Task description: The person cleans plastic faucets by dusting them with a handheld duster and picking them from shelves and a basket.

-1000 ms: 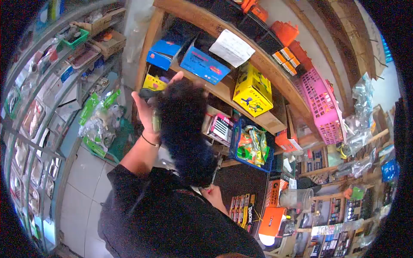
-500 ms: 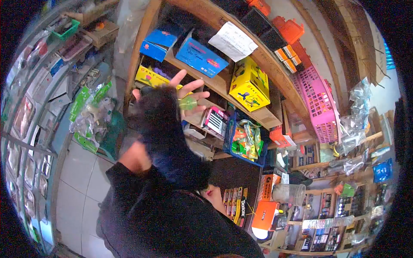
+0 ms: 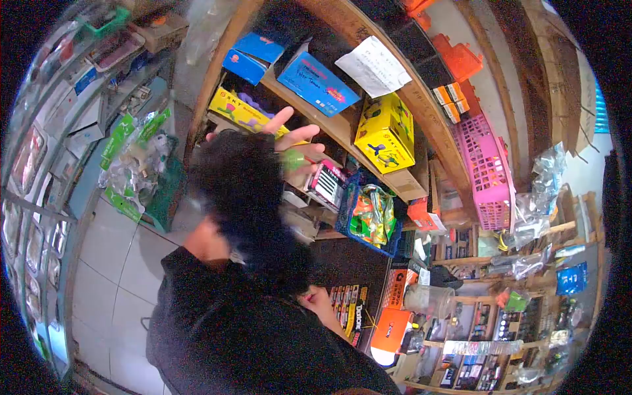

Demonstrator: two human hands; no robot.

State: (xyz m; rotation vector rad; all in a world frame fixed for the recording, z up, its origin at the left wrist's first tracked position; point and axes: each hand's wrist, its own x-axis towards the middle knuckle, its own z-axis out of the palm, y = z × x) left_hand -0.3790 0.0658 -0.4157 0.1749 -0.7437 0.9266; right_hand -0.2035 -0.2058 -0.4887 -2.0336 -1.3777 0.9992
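Observation:
Neither of my own hands can be made out. A person in a black top [image 3: 243, 336], with dark hair [image 3: 243, 178], fills the middle of the view, seen from behind. Beyond the head, a raised hand [image 3: 289, 135] shows spread fingers, with a small translucent green piece [image 3: 291, 159] against them; the hair hides the palm and arm. Lower down, another hand [image 3: 318, 303] emerges in front of the person's body, its fingers partly hidden. Close to it lie several Dextone boxes [image 3: 349, 309] on a dark surface.
Wooden shelving holds blue boxes [image 3: 316, 82], a yellow box [image 3: 387, 135] and a blue basket [image 3: 342, 217] of packets. A pink basket [image 3: 487, 164] stands to the right. At left are a glass display case [image 3: 39, 217], bagged goods [image 3: 135, 164] and tiled floor [image 3: 108, 276].
My view has shifted slightly, moving the lower right goods leftward in the picture. The raised hand stays beside the head with the green piece, its fingers a little differently bent.

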